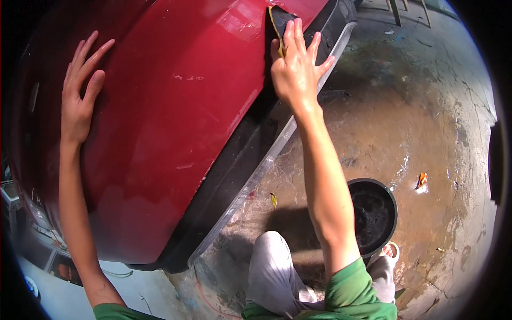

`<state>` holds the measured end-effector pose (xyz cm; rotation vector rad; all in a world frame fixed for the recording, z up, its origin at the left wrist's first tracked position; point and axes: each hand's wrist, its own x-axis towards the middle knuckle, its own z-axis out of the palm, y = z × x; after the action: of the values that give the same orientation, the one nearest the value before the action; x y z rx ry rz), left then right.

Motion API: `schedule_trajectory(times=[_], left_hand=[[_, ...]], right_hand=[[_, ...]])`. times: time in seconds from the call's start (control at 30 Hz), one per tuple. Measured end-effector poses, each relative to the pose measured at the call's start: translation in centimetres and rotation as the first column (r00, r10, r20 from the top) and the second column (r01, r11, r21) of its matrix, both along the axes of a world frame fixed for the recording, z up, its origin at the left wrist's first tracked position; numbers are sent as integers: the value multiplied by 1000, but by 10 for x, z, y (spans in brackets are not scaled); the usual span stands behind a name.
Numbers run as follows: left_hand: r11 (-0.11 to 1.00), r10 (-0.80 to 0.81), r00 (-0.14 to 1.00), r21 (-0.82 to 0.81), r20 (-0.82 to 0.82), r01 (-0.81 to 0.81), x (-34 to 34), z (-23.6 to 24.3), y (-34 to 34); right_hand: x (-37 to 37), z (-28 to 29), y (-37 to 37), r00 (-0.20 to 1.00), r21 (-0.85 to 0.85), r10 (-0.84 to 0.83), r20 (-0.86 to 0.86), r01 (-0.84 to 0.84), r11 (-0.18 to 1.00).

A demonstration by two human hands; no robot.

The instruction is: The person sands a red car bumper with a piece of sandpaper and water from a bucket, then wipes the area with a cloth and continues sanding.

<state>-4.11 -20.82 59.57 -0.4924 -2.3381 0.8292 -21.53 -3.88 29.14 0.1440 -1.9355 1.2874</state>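
A large red car bumper with a black lower trim stretches across the left and middle. Spread out and laid against its red paint on the left is my left hand, which holds nothing. Farther up and to the right, my right hand presses a dark sheet of sandpaper with a yellowish edge onto the surface where red meets black. Its fingers lie over the sheet, and the thumb is at the yellowish edge. The skin of this hand looks wet. Pale scuff marks show on the red paint.
A round black bucket stands on the wet, stained concrete floor, right of my knees and partly behind my right forearm. A brown leaf and a yellow-green leaf lie there. Thin furniture legs stand at the far right.
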Motion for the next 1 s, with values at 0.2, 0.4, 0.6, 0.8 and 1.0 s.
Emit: schedule_trajectory(times=[0.2,0.4,0.6,0.8,1.0], left_hand=[[1000,5,1000,1,8,-5,11,1,-11],[997,-67,993,41,92,63,7,2,1],[1000,19,997,13,77,-20,20,4,-7],[999,25,997,43,71,-28,25,7,0],[999,47,996,18,76,-48,23,5,2]], right_hand=[[166,-1,-62,937,-14,348,-25,-349,937],[-20,-5,1,996,-9,-10,-87,10,1000],[92,32,-62,966,55,242,-95,-238,970],[38,37,-36,947,-6,253,-198,-260,966],[45,43,-44,979,108,175,-109,-164,981]])
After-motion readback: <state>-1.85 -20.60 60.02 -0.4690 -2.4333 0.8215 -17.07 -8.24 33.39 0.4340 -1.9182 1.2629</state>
